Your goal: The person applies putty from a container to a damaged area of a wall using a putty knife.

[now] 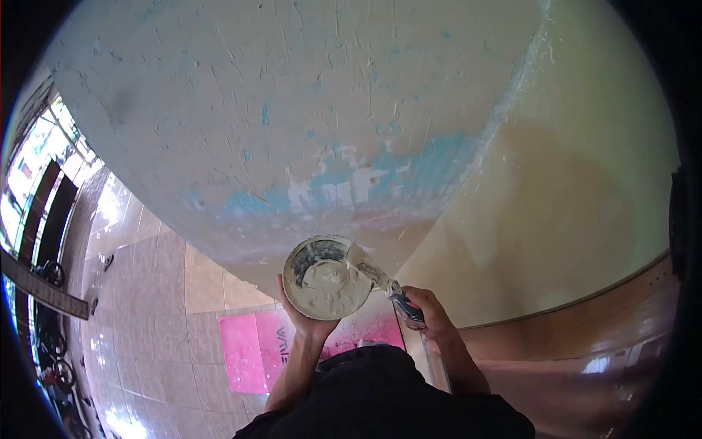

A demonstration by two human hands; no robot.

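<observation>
Left hand (306, 316) cups putty-caked bowl (327, 278) (putty knife (373, 274) inside).

Glossy tiled floor (164, 293); pink mat (252, 351) lies flat on it, near wall base.

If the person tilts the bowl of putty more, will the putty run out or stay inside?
It would probably stay. The putty sits in lumps and clings to the wall of the bowl, so it looks thick, not runny. The bowl may feel fairly heavy, since the left hand cups it from below. The knife in the right hand also carries paste without dripping.
</observation>
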